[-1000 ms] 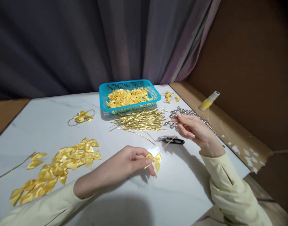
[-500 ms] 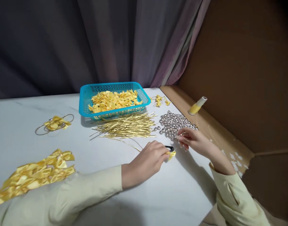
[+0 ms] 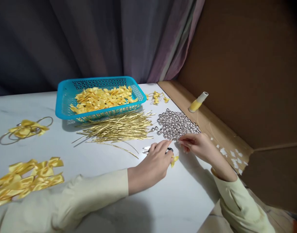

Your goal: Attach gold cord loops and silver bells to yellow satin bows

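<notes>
My left hand (image 3: 152,166) is closed, its fingertips pinching a yellow ribbon bow (image 3: 174,160) just above the white table. Right behind those fingers lies a pair of small scissors (image 3: 170,149) with a black handle, partly covered by the hand. My right hand (image 3: 199,147) has thumb and fingers pressed together at the near edge of a heap of small silver beads (image 3: 178,124). Whatever sits in that pinch is too small to make out. Left of the beads is a bundle of gold wire ties (image 3: 121,127).
A blue basket (image 3: 99,115) of yellow bows stands at the back. More bows (image 3: 34,178) lie front left, near a bow with wire loops (image 3: 28,128). A thread spool (image 3: 198,102) stands beyond the right table edge, with paper scraps (image 3: 233,158) nearer. Small bow pieces (image 3: 156,97) lie behind.
The view has turned to the right, so things sit further left. The scissors' blades now show beside my left hand. My right fingers have drawn together at the bead heap's edge.
</notes>
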A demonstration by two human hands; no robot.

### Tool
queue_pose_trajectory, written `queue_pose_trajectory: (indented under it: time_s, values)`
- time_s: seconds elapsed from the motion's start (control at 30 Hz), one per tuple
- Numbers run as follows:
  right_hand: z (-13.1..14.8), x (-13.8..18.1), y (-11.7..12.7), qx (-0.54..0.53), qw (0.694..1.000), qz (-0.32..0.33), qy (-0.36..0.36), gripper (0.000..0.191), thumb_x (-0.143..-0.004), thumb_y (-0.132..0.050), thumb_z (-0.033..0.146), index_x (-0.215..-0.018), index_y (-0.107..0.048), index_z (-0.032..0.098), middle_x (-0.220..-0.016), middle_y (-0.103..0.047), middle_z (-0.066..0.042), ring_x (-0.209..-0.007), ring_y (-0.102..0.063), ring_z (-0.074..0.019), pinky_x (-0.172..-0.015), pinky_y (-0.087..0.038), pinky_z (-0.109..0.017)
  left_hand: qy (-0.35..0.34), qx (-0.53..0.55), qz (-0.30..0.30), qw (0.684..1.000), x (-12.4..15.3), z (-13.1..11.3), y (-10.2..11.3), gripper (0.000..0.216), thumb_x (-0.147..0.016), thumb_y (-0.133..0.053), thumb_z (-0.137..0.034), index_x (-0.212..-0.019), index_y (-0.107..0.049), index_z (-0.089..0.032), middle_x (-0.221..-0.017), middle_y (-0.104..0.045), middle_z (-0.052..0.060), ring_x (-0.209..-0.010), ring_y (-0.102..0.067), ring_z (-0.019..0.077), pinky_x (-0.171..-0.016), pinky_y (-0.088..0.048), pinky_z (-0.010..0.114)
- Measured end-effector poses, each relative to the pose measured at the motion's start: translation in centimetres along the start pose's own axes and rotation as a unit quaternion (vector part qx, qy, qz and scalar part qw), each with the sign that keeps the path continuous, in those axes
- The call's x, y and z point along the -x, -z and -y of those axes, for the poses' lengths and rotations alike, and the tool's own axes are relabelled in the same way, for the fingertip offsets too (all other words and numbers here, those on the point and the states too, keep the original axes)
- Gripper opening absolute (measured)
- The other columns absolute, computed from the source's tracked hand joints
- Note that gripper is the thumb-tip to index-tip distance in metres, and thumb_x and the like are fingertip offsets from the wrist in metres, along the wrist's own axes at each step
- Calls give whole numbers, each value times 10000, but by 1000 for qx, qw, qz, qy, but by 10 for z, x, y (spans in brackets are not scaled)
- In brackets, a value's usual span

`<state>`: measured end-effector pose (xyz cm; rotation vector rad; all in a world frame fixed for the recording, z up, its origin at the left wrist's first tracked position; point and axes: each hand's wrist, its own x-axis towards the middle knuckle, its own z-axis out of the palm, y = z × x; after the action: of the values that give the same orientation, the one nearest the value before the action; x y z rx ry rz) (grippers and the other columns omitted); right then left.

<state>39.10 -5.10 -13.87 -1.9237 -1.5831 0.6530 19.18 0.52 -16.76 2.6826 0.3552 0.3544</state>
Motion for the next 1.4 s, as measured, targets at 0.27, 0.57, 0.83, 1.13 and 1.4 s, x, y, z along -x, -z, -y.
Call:
queue_pose_trajectory:
  time_s: [0.27, 0.57, 0.83, 1.13, 1.4]
  values:
    - [14, -8, -3, 12, 996, -79, 41, 95, -793, -558, 217, -751, -630, 172, -618, -673, -15, -533, -617, -147, -576, -460, -259, -3, -13, 3, 1000, 1, -1, -7, 245, -931, -319, -64, -953, -556, -119, -1286, -531, 217, -1285, -415, 326, -953, -382, 500]
    - [7, -15, -15, 39, 992, -102, 60, 94, -783, -544, 164, -752, -632, 176, -627, -673, -3, -550, -616, -143, -584, -445, -249, 1, -31, 3, 1000, 1, 0, -10, 244, -942, -330, -84, -981, -569, -109, -1324, -523, 216, -1283, -424, 319, -956, -372, 491]
    - [5, -18, -20, 75, 989, -101, 75, 123, -773, -533, 109, -742, -637, 168, -619, -665, -14, -556, -602, -149, -575, -406, -242, 5, -44, 12, 999, 0, 0, -9, 242, -942, -345, -85, -1001, -579, -96, -1346, -517, 204, -1299, -402, 319, -970, -361, 483]
    - [-7, -12, -20, 75, 987, -71, 120, 163, -820, -561, 195, -685, -651, 195, -760, -652, -86, -772, -534, -239, -710, -399, -344, 7, -23, 15, 1000, 0, 0, -8, 257, -923, -355, -59, -1054, -575, -90, -1362, -505, 204, -1322, -364, 362, -950, -359, 529]
    - [-5, -10, -34, -69, 991, -70, 86, 168, -843, -585, 263, -687, -571, 204, -955, -702, -88, -938, -575, -240, -815, -433, -404, -1, 41, 19, 999, -4, 5, -2, 264, -954, -336, -103, -888, -584, -164, -1235, -598, 131, -1338, -364, 298, -930, -373, 463]
